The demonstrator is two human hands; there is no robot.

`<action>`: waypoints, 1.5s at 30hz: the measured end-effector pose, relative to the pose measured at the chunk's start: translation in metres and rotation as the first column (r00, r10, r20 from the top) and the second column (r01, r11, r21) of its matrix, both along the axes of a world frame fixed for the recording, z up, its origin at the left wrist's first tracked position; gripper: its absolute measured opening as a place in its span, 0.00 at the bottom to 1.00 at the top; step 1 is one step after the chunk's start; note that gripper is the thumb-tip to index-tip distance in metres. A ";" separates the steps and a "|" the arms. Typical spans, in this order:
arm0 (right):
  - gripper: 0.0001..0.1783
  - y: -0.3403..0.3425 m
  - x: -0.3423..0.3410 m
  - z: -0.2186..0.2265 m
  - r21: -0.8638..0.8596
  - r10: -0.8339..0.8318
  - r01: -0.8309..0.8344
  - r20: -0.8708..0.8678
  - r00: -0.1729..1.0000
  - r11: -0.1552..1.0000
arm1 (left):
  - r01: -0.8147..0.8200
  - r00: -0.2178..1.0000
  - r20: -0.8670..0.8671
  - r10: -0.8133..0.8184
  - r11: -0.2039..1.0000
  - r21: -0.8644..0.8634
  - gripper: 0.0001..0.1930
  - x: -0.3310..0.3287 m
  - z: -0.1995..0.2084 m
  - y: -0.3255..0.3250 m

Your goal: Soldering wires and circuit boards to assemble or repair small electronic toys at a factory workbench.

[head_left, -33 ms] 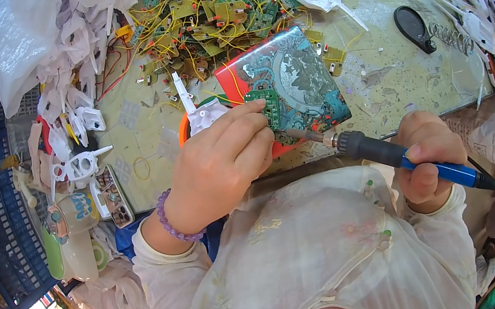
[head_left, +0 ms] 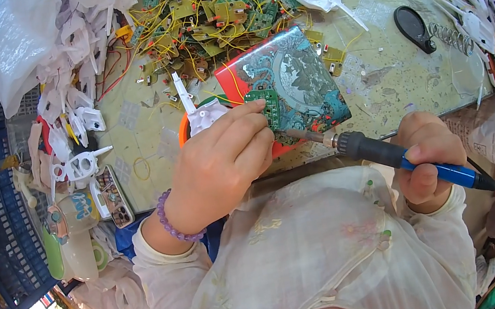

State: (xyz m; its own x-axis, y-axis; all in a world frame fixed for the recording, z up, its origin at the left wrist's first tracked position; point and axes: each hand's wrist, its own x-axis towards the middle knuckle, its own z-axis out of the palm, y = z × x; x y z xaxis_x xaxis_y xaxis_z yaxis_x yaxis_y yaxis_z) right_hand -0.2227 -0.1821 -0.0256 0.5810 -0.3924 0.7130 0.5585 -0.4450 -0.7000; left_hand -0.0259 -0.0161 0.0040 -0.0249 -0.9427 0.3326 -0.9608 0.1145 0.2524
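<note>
Head view: right of center, the right hand is closed around a blue-and-black soldering iron, tip near the lower edge of a green circuit board. At center, the left hand holds this board over a flat patterned piece. Farther, at top center, a wired board heap lies on the table.
</note>
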 end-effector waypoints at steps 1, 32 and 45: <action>0.10 0.000 0.000 -0.001 0.000 0.000 0.000 0.000 1.000 1.000 | 0.000 1.000 0.000 0.000 1.000 0.000 0.09 0.000 0.000 0.000; 0.15 0.006 -0.009 -0.029 0.131 -0.181 0.172 0.055 0.982 0.976 | 0.045 0.999 0.003 -0.045 0.996 -0.080 0.11 0.005 -0.005 0.004; 0.15 0.002 -0.012 -0.029 0.218 -0.300 0.275 0.088 0.950 0.936 | -0.283 0.947 -0.191 0.258 0.952 -0.115 0.09 -0.002 -0.010 0.022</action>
